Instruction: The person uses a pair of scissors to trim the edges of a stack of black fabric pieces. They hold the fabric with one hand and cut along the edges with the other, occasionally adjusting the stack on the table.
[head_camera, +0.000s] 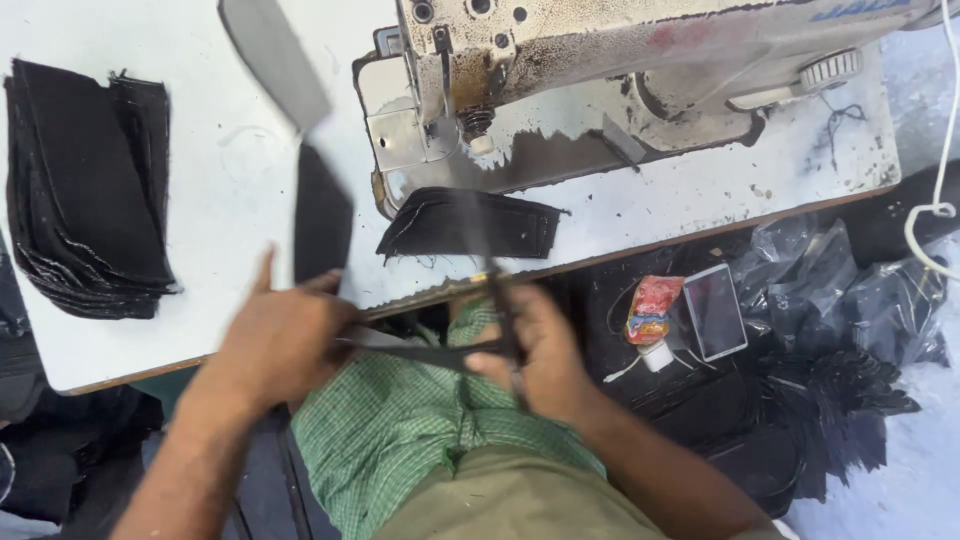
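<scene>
head view: 1 cam, looking down over lap + work table
packet: small red/orange/yellow pouch (652, 308), on dark stuff below table edge, right of hands; printed, colours only
phone: flat rectangular slab w/ grey screen (715, 311), just beside packet, tilted
bags: crumpled black plastic bags (840, 300), far right, low
table: white top (230, 190), scuffed, wood edge; worn cream sewing machine (600, 70) at top centre
fabric stack: pile of black cut pieces (85, 190), left on table, well apart from hands
loose piece: 1 black piece w/ pale stitch line (470, 222) by machine foot
strip: thin black strip (420, 350), long axis approx left-right, stretched between both hands, over green checked lap
left hand (285, 340): closed on strip's left end, thumb up
right hand (545, 355): gripping scissors (500, 310) + strip end; blades point up toward machine; blurred
</scene>
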